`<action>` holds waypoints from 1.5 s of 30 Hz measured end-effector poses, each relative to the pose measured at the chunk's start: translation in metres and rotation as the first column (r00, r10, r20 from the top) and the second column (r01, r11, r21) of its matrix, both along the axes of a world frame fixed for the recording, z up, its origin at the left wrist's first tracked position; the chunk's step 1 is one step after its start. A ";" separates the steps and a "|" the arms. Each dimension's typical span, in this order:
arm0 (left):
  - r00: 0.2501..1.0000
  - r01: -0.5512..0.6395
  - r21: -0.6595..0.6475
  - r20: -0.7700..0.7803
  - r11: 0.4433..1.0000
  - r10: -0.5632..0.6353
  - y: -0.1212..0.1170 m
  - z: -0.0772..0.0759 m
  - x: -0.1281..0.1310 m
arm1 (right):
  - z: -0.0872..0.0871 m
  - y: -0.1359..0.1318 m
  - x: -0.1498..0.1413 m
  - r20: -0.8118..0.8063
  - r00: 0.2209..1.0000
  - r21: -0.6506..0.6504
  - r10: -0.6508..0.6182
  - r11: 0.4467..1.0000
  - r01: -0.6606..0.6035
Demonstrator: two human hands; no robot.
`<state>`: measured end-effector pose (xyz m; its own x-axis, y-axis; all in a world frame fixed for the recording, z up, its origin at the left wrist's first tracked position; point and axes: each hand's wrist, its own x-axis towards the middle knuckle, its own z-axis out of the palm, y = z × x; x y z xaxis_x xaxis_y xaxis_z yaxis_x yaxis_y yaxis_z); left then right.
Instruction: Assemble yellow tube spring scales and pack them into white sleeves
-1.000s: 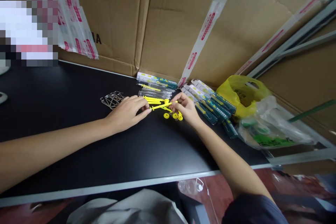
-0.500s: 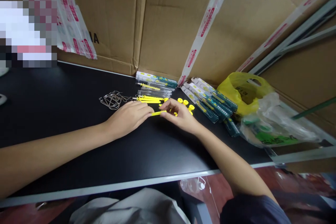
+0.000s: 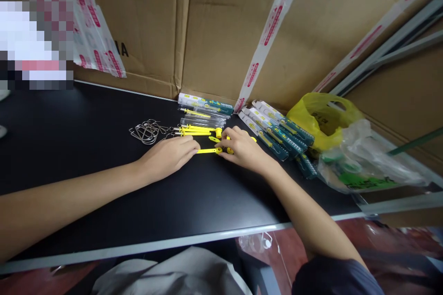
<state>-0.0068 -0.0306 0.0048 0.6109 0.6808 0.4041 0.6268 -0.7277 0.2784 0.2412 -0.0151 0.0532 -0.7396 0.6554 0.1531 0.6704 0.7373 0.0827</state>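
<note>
Yellow rod (image 3: 206, 151) spans between hands, over black surface (image 3: 173, 212). Left hand (image 3: 169, 156) pinches one end, seemingly for steadiness; right hand (image 3: 245, 150) has fingertips closed on cap (image 3: 218, 150) at other end, likely to line both up. Just beyond: steel hooks (image 3: 145, 132), more rods (image 3: 197, 133), within easy reach. Farther: clear tubes (image 3: 204, 121), seemingly set back for hand room.

Cardboard (image 3: 148, 9): black "IA" can be read at left, beside tape. Red print is repeated along the tape (image 3: 273, 25), too small to be read. Marks on the slim boxes (image 3: 272, 132), yellow bag (image 3: 306, 113) and clear bag (image 3: 372, 161) are seen but cannot be made out.
</note>
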 end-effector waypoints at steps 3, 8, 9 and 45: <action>1.000 -0.004 -0.009 -0.007 1.000 0.004 0.000 0.000 0.000 | 0.000 0.001 0.000 -0.005 1.000 0.002 0.002 1.000 -0.002; 1.000 -0.008 -0.011 -0.025 1.000 0.008 -0.001 0.001 0.000 | -0.002 0.000 -0.006 -0.082 0.996 -0.044 0.026 0.999 -0.030; 1.000 -0.011 -0.010 -0.028 1.000 0.011 -0.001 0.001 0.000 | -0.003 0.000 -0.008 -0.106 0.994 -0.058 0.028 0.998 -0.035; 1.000 0.009 -0.086 0.016 0.996 -0.008 -0.002 0.001 -0.001 | -0.012 -0.003 -0.012 -0.498 0.865 -0.196 0.054 0.965 -0.173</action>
